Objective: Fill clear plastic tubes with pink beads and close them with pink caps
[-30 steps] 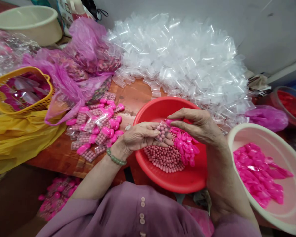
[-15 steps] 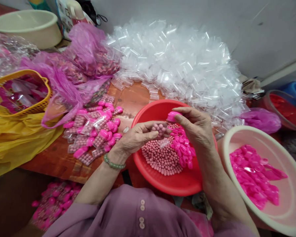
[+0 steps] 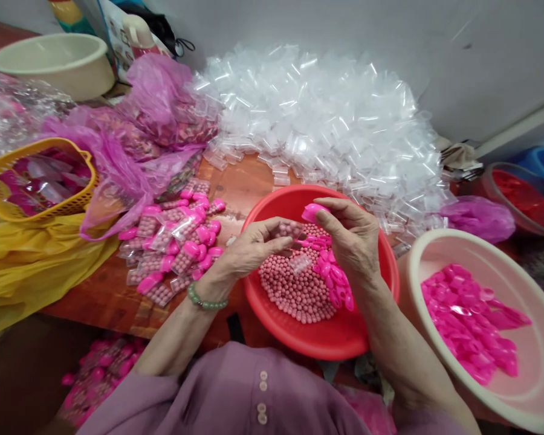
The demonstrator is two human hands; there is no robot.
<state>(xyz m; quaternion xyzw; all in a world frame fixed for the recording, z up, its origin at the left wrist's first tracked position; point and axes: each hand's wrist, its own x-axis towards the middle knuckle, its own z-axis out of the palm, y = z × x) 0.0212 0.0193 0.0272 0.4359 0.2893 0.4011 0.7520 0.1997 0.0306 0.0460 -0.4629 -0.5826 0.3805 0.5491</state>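
My left hand (image 3: 249, 249) is closed around a small clear container (image 3: 289, 229) filled with pink beads. My right hand (image 3: 354, 234) pinches a bright pink cap (image 3: 313, 211) just above and to the right of the container, apart from it. Both hands are over a red basin (image 3: 317, 347). Loose pink beads (image 3: 297, 296) fill its left part, with a clear container (image 3: 300, 263) lying on them. Pink caps (image 3: 334, 277) are heaped at the basin's right, partly hidden by my right hand and forearm.
Capped bead-filled containers (image 3: 181, 251) lie piled at left. Behind rises a large heap of clear containers (image 3: 317, 121). A pale basin (image 3: 417, 284) of pink caps stands at right. Further left are a yellow basket (image 3: 49, 211), a yellow bag (image 3: 31, 260) and purple bags (image 3: 156, 90).
Both hands have shifted slightly left. The bead-filled container has tipped in my left hand and lies flatter, while my right hand still pinches the pink cap. The camera view has moved a little.
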